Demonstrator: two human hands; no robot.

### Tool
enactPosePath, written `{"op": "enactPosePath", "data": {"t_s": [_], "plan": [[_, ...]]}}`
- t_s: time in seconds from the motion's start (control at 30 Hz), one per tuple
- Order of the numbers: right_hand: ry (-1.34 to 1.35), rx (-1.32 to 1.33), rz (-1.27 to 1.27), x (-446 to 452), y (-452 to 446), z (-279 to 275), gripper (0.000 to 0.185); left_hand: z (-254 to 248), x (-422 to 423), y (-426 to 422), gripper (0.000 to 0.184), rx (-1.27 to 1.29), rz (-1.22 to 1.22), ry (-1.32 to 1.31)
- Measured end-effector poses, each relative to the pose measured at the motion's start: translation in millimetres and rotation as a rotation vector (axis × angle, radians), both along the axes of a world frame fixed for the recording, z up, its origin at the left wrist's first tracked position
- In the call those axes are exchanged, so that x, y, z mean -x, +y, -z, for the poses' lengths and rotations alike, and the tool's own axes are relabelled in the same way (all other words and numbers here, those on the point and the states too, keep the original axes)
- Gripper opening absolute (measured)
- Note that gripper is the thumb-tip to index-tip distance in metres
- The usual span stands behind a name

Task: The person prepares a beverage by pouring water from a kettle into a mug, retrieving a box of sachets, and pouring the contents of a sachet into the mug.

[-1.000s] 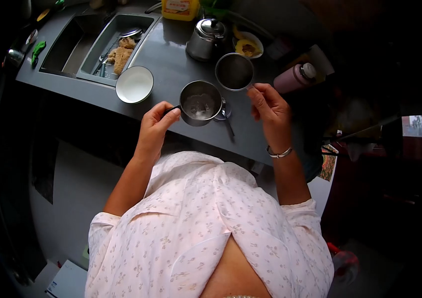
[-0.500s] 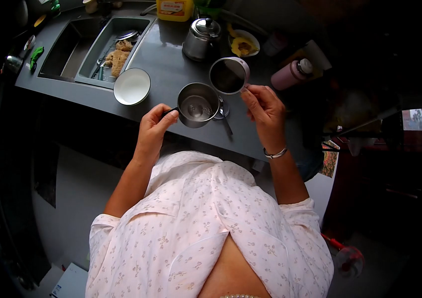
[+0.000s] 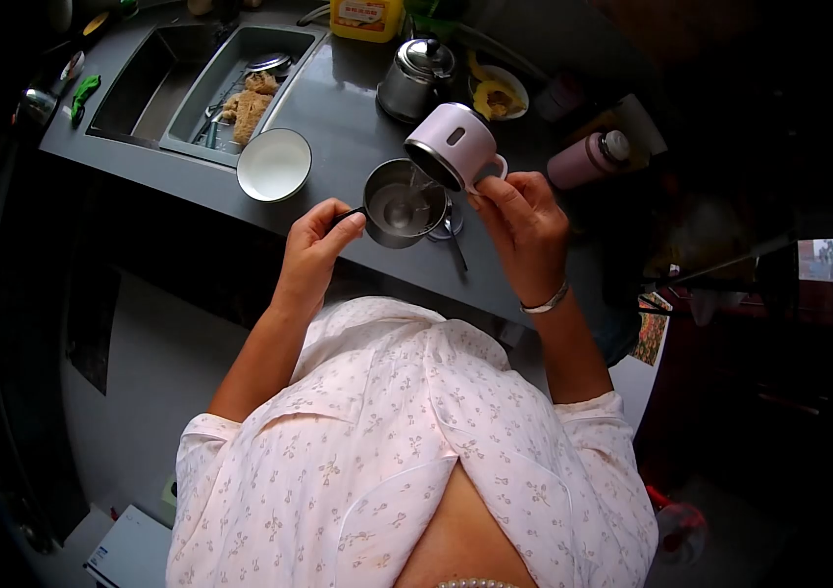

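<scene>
My left hand (image 3: 323,240) is closed round the dark handle of a steel cup (image 3: 399,208), which has clear liquid in it. My right hand (image 3: 522,220) grips the handle of a pink mug (image 3: 455,140). The mug is tilted to the left, its dark mouth over the right side of the steel cup, and clear liquid runs from it into the cup. A white bowl (image 3: 274,166) stands to the left of the cup. Just right of the cup, a spoon (image 3: 457,243) lies by a small round lid, partly hidden.
A steel kettle (image 3: 417,80) stands behind the mug, with a yellow container (image 3: 365,18) beyond it. The double sink (image 3: 156,83) is at the left. A plate of yellow food (image 3: 500,95) and a pink bottle (image 3: 585,160) are at the right.
The pink mug has tipped over to the left and its side now shows. It has come over the steel cup, and liquid now flows between them. My left hand keeps its hold.
</scene>
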State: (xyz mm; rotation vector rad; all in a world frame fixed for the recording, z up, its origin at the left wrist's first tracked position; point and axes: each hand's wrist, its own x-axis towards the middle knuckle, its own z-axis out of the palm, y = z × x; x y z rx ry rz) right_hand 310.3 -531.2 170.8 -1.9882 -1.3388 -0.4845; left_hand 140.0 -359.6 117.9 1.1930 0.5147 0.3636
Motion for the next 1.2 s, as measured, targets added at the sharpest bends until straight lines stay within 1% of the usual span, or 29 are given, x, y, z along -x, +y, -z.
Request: {"op": "enactPosePath", "data": {"t_s": [0.17,0.33,0.47,0.53,0.57,0.63,0.67,0.73,0.77,0.83,0.87,0.93,1.0,1.07,1.17,1.2], "plan": [[-0.111,-0.004,-0.024,-2.8,1.6,-0.9,0.02,-0.4,-0.9,1.1,0.016,0.006,-0.002,-0.002],[-0.231,-0.051,-0.107,-4.4,1.3,-1.8,0.023,0.3,-2.6,1.5,0.016,0.002,-0.005,-0.003],[-0.217,-0.064,-0.11,-8.2,-4.5,4.1,0.023,1.9,-6.0,0.6,0.015,-0.027,-0.009,0.002],[0.001,-0.153,0.013,-8.5,-12.0,17.4,0.018,1.6,-6.5,0.4,0.014,-0.044,-0.017,-0.003],[0.001,-0.155,0.016,-8.7,-18.4,25.9,0.018,1.3,-5.4,0.4,0.014,-0.037,-0.025,-0.008],[0.305,-0.185,0.182,-10.4,-37.5,48.2,0.009,0.6,-2.8,1.6,0.014,-0.032,-0.029,-0.013],[0.304,-0.189,0.185,-12.0,-50.0,62.1,0.009,0.5,-0.3,3.5,0.014,-0.017,-0.032,-0.004],[0.64,-0.147,0.377,-15.0,-79.8,94.0,0.017,-0.4,3.3,5.2,0.014,-0.005,-0.031,0.008],[0.642,-0.152,0.38,-15.8,-93.7,109.1,0.017,-1.2,3.9,5.6,0.013,-0.011,-0.048,0.004],[0.887,-0.108,0.592,-17.5,-121.1,136.4,0.023,-4.5,5.6,6.4,0.012,-0.022,-0.056,0.0],[0.887,-0.116,0.596,-18.6,-132.9,146.4,0.023,-7.7,8.0,7.8,0.012,-0.016,-0.054,0.008],[1.045,-0.143,0.698,-21.2,-154.5,164.5,0.025,-13.5,11.3,10.2,0.013,-0.016,-0.042,0.018],[1.095,-0.167,0.702,-25.8,-170.2,180.5,0.027,-18.4,13.9,11.5,0.012,-0.012,-0.042,0.019],[1.2,-0.248,0.726,-26.3,-178.1,191.1,0.028,-23.2,18.1,11.8,0.011,-0.013,-0.038,0.015],[1.264,-0.298,0.722,-31.4,-186.4,206.9,0.03,-30.1,22.1,11.6,0.01,-0.024,-0.056,0.021],[1.311,-0.323,0.712,-31.3,-183.9,205.4,0.033,-32.0,23.9,11.9,0.01,-0.028,-0.058,0.021]]}}
